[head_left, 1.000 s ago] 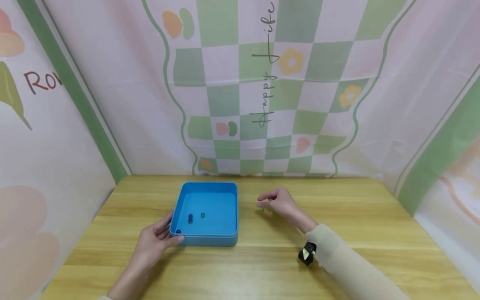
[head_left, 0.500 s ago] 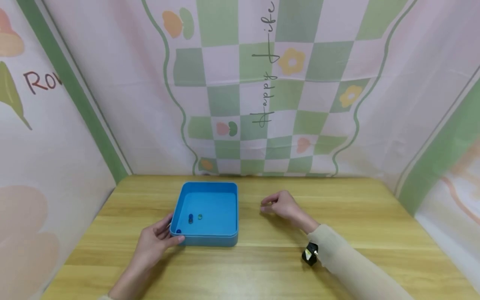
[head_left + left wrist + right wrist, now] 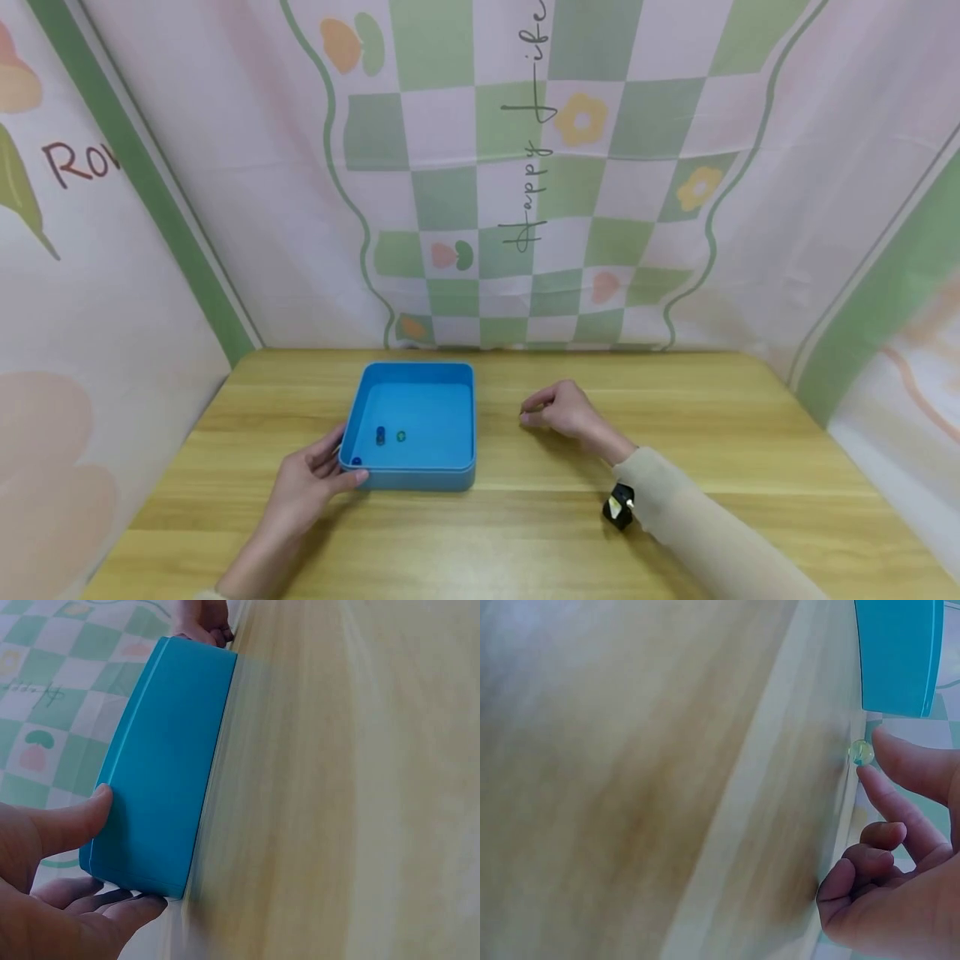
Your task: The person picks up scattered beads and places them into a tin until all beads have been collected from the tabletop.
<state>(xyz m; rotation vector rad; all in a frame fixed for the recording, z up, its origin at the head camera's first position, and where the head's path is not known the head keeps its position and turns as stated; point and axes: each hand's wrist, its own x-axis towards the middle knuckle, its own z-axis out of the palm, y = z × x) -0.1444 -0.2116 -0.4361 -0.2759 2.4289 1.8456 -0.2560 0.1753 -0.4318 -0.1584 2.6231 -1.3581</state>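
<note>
A square blue box (image 3: pixel 446 480) stands on the table in the head view, with several small glass marbles inside, dark blue ones and a green one (image 3: pixel 401 436). My left hand (image 3: pixel 303 483) grips the box's near left corner, thumb on the front wall and fingers along the left side; the left wrist view shows the same hold on the blue wall (image 3: pixel 161 765). To the right of the box, my right hand (image 3: pixel 567 411) is low over the table. In the right wrist view a clear yellow-green marble (image 3: pixel 861 752) sits between thumb and index fingertip, the other fingers curled in.
The wooden table (image 3: pixel 480 542) ends at a patterned cloth backdrop (image 3: pixel 510 275) behind the box. Cloth also hangs at the left and right sides. A small black device (image 3: pixel 618 507) is at my right wrist, by the sleeve.
My right hand has shifted slightly right and its thumb and index finger have closed in on the marble. The green marble in the box has rolled slightly. The left hand has kept its place.
</note>
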